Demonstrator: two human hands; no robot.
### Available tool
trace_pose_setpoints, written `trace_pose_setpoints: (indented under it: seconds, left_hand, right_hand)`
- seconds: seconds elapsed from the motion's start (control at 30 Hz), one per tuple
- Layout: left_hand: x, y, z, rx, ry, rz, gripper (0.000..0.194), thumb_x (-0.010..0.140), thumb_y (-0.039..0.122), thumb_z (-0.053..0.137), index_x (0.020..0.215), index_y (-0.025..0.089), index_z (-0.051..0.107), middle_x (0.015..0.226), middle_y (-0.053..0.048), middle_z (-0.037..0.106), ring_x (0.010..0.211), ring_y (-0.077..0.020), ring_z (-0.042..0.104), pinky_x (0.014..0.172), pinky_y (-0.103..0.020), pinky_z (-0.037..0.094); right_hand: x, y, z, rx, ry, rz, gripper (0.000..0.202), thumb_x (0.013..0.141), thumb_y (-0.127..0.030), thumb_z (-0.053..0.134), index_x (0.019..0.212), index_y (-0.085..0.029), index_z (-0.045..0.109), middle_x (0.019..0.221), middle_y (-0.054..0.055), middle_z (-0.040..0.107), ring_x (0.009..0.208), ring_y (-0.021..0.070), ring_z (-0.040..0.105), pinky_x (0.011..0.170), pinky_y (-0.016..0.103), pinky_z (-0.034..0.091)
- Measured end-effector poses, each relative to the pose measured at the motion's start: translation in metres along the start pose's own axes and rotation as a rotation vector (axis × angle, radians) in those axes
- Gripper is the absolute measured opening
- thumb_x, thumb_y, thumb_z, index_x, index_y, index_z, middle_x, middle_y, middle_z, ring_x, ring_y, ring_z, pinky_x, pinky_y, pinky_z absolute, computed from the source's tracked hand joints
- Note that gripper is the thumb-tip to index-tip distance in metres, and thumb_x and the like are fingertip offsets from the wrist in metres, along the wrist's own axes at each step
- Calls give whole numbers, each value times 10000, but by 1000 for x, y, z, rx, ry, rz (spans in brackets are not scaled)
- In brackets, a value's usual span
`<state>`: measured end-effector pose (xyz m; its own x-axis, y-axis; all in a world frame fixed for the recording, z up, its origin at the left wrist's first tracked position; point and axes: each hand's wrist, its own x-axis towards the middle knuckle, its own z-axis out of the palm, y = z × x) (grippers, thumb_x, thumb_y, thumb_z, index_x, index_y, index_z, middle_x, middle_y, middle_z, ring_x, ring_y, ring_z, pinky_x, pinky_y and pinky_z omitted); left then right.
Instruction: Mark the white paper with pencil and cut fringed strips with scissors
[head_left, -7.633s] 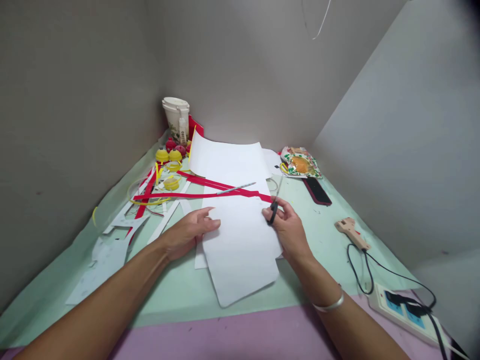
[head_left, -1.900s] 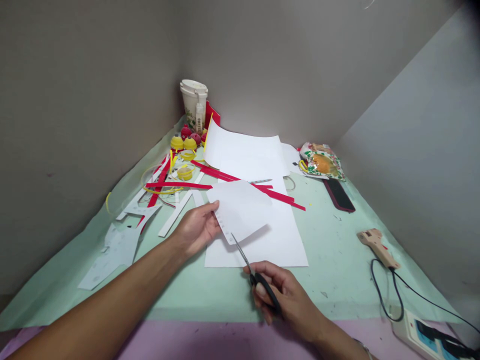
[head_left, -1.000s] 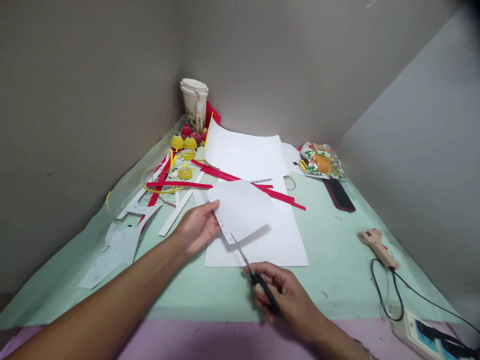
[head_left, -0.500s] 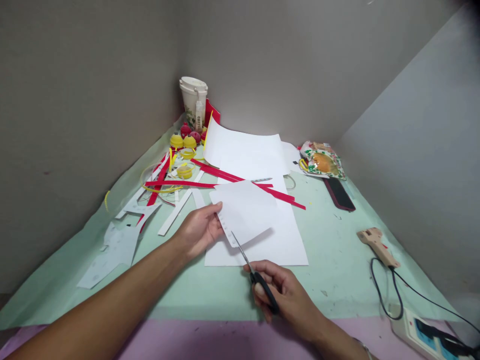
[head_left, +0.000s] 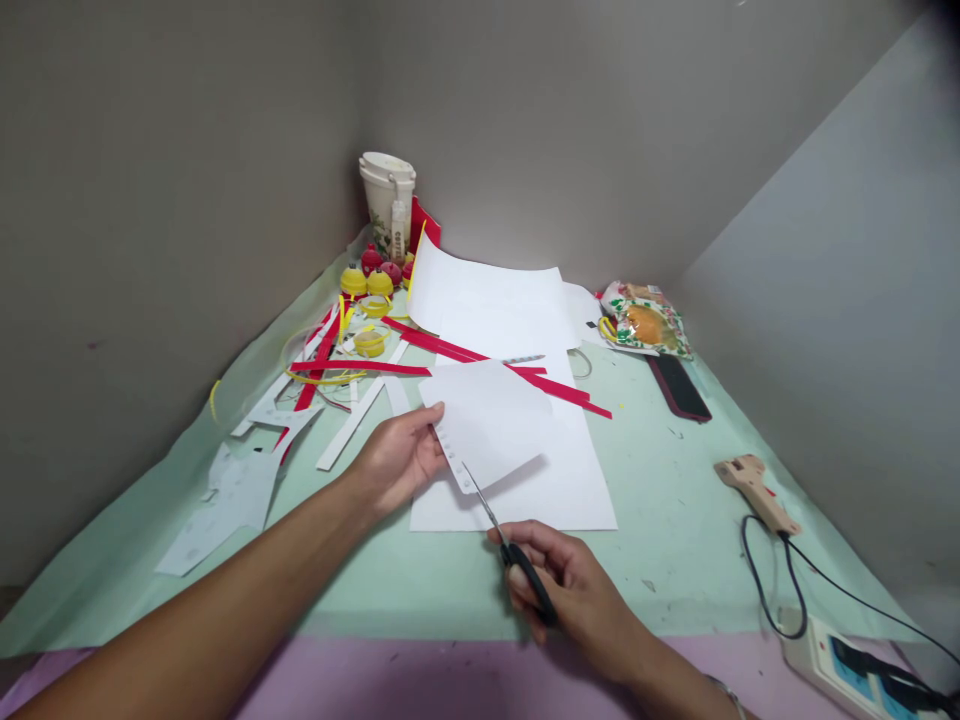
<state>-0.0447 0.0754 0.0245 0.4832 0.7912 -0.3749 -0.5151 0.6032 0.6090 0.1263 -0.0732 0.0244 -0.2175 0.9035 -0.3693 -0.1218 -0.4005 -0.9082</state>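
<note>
My left hand (head_left: 401,460) pinches the left edge of a white sheet of paper (head_left: 495,415), thumb on top. Small printed marks run along that left edge. In my right hand (head_left: 559,580) is a pair of scissors (head_left: 529,580) with black handles; the blades meet the paper at its lower left corner, close beside the marked edge. Whether the blades are fully closed I cannot tell. Beneath the held paper, a larger white sheet (head_left: 570,500) lies flat on the green table cover (head_left: 675,570).
Red strips (head_left: 555,385) and white strips (head_left: 352,440) lie beyond the hands, with cut paper scraps (head_left: 225,510) at left. Yellow-red balls (head_left: 366,283) and a white cup (head_left: 388,200) stand behind. At right are a phone (head_left: 679,388), a glue gun (head_left: 757,493) and a power strip (head_left: 832,665).
</note>
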Motion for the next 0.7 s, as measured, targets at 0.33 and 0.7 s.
trace_pose_setpoints:
  seconds: [0.33,0.7]
  left_hand:
    - [1,0,0,-6,5,-4,261,883,122,477,1094,29,599,851,-166,729,722,-225,708,679,-344,596]
    - [1,0,0,11,1,-9,265,881,122,483,1101,29,598,839,-159,731,700,-216,707,671,-335,596]
  right_hand:
    - [0,0,1,1,7,-12,382,796,-446,687,1033,-163,589,577,-69,447,466,53,385,417,167,366]
    - [0,-1,0,2,-7,-13,388,806,-453,678,1036,-156,581,579,-72,447,450,46,383,421,171,368]
